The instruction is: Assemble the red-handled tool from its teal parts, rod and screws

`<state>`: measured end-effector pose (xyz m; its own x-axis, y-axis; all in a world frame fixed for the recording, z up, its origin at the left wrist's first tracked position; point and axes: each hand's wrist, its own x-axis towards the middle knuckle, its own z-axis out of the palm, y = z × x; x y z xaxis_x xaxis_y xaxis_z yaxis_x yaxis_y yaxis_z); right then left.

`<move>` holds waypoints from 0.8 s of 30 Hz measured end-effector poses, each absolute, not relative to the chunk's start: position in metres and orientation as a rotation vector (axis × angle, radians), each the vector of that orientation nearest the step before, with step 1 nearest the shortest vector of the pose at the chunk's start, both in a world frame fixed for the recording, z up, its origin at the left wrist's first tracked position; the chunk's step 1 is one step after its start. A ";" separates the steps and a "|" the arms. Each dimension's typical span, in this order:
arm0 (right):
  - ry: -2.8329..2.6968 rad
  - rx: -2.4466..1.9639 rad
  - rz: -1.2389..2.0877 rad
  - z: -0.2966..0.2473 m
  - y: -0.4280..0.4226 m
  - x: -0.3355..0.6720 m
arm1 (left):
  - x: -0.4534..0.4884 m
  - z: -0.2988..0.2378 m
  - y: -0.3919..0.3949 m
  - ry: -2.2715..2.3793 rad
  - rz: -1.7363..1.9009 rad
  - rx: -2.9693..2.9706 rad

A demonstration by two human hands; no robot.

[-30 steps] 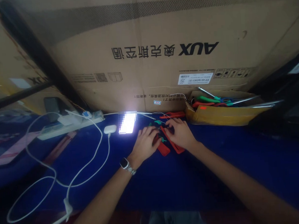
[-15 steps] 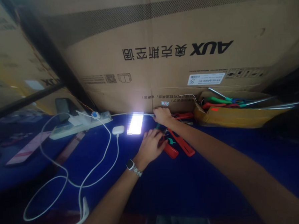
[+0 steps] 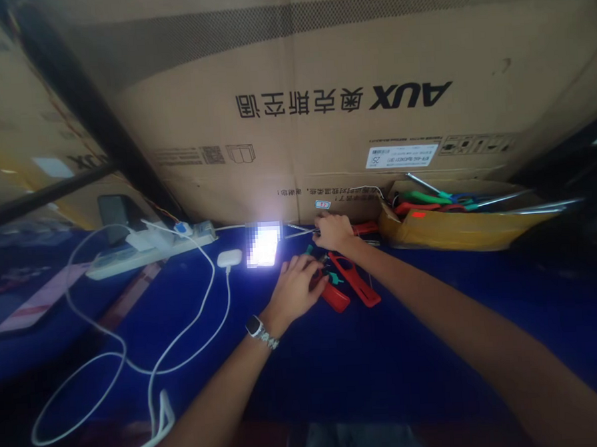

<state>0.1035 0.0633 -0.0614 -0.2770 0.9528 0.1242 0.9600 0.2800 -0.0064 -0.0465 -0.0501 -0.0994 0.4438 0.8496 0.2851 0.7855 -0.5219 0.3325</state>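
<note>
My left hand, with a watch on its wrist, lies over a cluster of small tools. Its fingers are stretched forward and its thumb is apart, beside a red handle-like piece. A small green piece and a long red piece with an oval opening lie just to the right. Farther back, my right hand is curled near the cardboard, closed on a thin pale rod that sticks out to its left. Its fingertips are partly hidden. A red tool lies just beyond its wrist.
A large AUX carton stands behind the blue cloth. At right is an open box of tools. A brightly lit phone, a white earbud case, a power strip and looping white cable are at left.
My right hand has shifted slightly right along the carton's base, and more of the pale rod shows to its left. My left hand stays over the red pieces. The view has moved a little.
</note>
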 end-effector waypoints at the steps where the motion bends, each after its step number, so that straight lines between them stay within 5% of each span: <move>1: -2.430 -1.820 -0.113 -0.061 0.062 0.105 | -0.046 -0.099 -0.050 1.449 0.633 2.536; 24: -2.173 -1.767 0.021 -0.087 -0.077 0.166 | -0.049 -0.103 -0.042 1.467 0.724 2.545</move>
